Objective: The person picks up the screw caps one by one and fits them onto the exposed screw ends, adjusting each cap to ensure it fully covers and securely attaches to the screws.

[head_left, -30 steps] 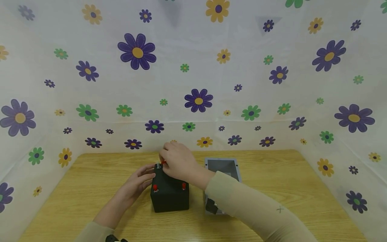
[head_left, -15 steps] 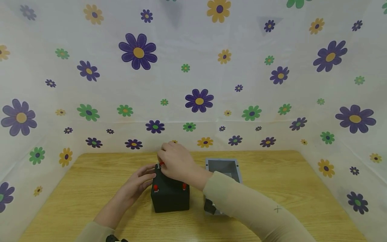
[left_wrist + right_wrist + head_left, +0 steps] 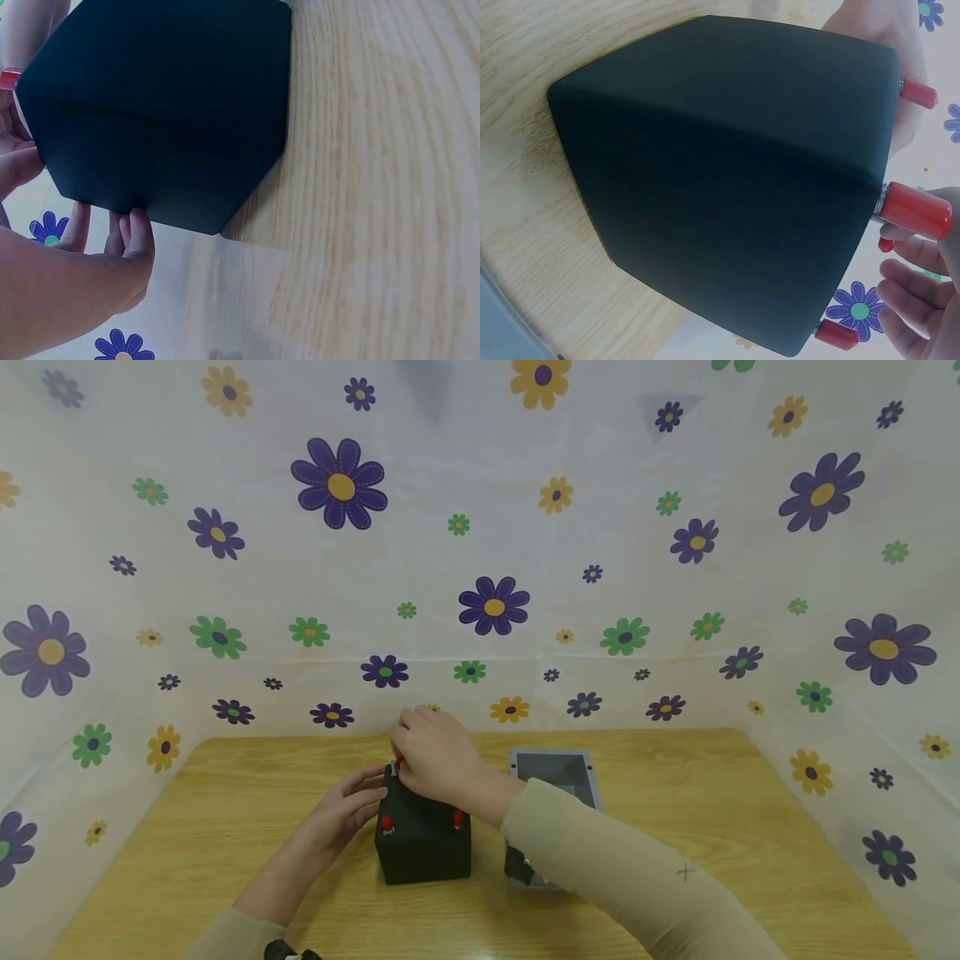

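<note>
A black box (image 3: 423, 852) stands on the table, with red-capped toggle switches near its top corners. Two near switches show plainly: a left toggle switch (image 3: 387, 823) and a right toggle switch (image 3: 458, 819). My right hand (image 3: 438, 756) reaches over the box and pinches the red cap of the far left toggle switch (image 3: 886, 244); in the head view it covers the far right corner. My left hand (image 3: 341, 818) rests its fingers against the box's left side. In the left wrist view, its fingertips (image 3: 139, 225) touch the box wall.
A grey open bin (image 3: 553, 767) stands to the right of the box, partly covered by my right sleeve (image 3: 600, 860). The wooden table (image 3: 675, 802) ends at a flower-patterned curtain (image 3: 420, 568) behind and at both sides.
The far left switch's red cap has swung from lying sideways to more upright under my right fingers. My right hand has shifted slightly left. The box and left hand have barely moved.
</note>
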Motion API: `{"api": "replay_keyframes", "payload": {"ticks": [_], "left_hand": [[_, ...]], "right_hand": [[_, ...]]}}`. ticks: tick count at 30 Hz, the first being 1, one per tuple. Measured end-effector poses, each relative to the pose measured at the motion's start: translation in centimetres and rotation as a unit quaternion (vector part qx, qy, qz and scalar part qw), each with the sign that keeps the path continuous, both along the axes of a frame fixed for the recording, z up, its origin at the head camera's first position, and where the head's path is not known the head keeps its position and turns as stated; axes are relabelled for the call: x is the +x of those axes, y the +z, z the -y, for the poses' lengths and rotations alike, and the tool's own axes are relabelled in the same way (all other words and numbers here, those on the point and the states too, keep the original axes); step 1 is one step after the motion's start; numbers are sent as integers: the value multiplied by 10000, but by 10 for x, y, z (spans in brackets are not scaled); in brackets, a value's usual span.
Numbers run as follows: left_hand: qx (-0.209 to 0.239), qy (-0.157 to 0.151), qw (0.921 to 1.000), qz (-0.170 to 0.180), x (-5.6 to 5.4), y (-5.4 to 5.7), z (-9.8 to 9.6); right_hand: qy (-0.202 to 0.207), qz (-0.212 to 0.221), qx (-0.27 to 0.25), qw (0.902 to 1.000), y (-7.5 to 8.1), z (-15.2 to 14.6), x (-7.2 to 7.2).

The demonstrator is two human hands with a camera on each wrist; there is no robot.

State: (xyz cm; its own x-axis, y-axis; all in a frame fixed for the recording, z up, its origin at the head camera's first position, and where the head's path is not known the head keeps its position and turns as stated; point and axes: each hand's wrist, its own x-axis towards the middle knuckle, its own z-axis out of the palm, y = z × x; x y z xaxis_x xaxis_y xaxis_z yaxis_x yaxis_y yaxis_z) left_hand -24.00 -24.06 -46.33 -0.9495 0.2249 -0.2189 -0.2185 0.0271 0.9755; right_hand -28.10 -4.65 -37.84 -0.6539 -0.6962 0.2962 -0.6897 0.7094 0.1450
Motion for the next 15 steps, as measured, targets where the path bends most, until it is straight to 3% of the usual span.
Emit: {"api": "replay_keyframes", "payload": {"ticks": [15], "left_hand": [[-31, -20, 10000, 5, -1, -1, 2]], "right_hand": [[133, 177, -149, 9996, 1, 1, -3]]}}
